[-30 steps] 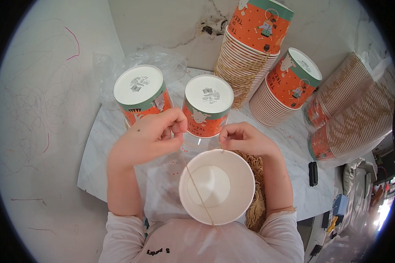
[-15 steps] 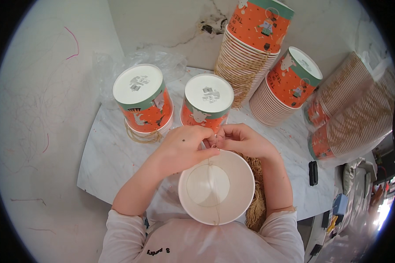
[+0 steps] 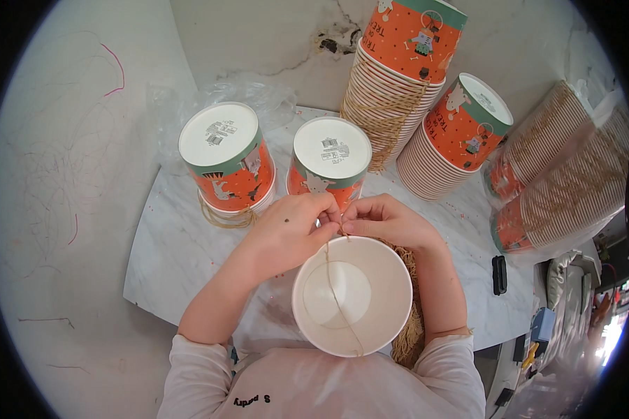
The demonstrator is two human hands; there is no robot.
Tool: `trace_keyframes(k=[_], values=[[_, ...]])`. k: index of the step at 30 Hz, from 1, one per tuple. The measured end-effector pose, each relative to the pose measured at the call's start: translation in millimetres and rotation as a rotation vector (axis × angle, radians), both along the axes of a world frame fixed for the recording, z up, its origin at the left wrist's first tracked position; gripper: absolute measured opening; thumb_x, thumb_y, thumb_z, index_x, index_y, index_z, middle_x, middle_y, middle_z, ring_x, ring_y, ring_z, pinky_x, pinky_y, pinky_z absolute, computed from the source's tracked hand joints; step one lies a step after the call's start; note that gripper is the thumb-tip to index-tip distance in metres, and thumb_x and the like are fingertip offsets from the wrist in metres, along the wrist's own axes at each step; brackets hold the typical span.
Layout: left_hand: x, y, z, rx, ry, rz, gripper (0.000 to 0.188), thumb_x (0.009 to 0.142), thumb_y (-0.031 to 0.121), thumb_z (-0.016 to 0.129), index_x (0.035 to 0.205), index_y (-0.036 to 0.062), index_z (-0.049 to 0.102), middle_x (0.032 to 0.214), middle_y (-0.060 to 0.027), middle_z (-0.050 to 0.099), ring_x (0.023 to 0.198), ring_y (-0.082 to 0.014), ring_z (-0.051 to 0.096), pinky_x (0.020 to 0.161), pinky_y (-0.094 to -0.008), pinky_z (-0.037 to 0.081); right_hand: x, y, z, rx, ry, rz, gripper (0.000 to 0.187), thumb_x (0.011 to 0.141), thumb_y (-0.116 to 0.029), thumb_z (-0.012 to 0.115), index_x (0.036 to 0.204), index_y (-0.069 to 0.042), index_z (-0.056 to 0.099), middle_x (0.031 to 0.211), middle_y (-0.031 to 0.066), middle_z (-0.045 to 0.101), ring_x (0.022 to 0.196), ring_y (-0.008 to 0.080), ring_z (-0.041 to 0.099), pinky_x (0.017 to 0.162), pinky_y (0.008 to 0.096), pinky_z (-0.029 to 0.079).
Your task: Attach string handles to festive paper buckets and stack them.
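A paper bucket (image 3: 390, 297) with a white inside stands mouth up in front of my body. A thin tan twine (image 3: 333, 290) runs slack across its mouth from the far rim to the near rim. Just beyond the far rim, my left hand (image 3: 292, 227) is closed, its thumb and fingers pinching the twine. My right hand (image 3: 384, 222) meets it there, also pinching twine at fingertip height. The exact knot or loop between the fingertips is too small to make out. A bundle of tan twine (image 3: 409, 332) lies beside the bucket, partly under my right forearm.
Two upturned orange-and-green buckets, one left (image 3: 227, 164) and one middle (image 3: 332, 157), stand beyond my hands. Tall bucket stacks (image 3: 391, 91) rise behind, with bagged stacks (image 3: 559, 181) at right. A black object (image 3: 499, 275) lies on the marble-patterned table (image 3: 182, 258).
The bucket has shifted slightly right. The twine over its mouth now slants and hangs looser. My left thumb has come off the far rim, and both hands still pinch the twine.
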State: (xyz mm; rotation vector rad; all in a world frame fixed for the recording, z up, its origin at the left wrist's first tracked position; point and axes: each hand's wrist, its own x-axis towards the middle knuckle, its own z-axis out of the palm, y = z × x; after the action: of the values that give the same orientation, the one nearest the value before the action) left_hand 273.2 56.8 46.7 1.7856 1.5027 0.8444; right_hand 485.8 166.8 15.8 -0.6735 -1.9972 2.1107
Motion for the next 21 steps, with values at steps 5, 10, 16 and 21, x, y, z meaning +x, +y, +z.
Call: trace_keyframes(k=[5,10,16,21], values=[[1,1,-4,0.009,-0.067,0.006,0.017,0.089,0.011,0.070,0.099,-0.0014,0.065,0.082,-0.0099,0.069,0.068,-0.0153,0.065,0.062,-0.0320,0.050,-2,1,-2,-0.066,0.008,0.015,0.020,0.098,-0.019,0.069,0.106,-0.001,0.072,0.097,-0.0009,0.071,0.089,0.0047,0.064,0.079,0.0224,0.052],[1,-1,4,-0.034,-0.030,0.017,0.017,0.088,0.013,0.069,0.098,0.0000,0.064,0.089,-0.0153,0.072,0.084,-0.0305,0.071,0.073,-0.0410,0.053,-1,4,-5,-0.129,0.014,0.050,0.019,0.097,-0.017,0.069,0.107,-0.001,0.072,0.100,-0.0002,0.072,0.090,0.0049,0.064,0.080,0.0225,0.052],[-1,-1,2,-0.004,-0.039,0.018,0.019,0.087,0.013,0.070,0.099,0.0004,0.064,0.089,-0.0147,0.071,0.084,-0.0291,0.071,0.074,-0.0402,0.054,0,7,-8,-0.144,0.013,0.067,0.017,0.095,-0.015,0.070,0.106,-0.002,0.072,0.100,-0.0002,0.072,0.091,0.0051,0.064,0.081,0.0222,0.052],[0,-3,8,-0.007,-0.046,0.021,0.018,0.087,0.012,0.069,0.100,0.0010,0.063,0.089,-0.0134,0.071,0.085,-0.0275,0.071,0.074,-0.0397,0.054,-5,4,-12,-0.210,0.011,0.027,0.013,0.094,-0.017,0.069,0.098,-0.004,0.067,0.094,-0.0028,0.068,0.086,0.0043,0.061,0.075,0.0214,0.050]])
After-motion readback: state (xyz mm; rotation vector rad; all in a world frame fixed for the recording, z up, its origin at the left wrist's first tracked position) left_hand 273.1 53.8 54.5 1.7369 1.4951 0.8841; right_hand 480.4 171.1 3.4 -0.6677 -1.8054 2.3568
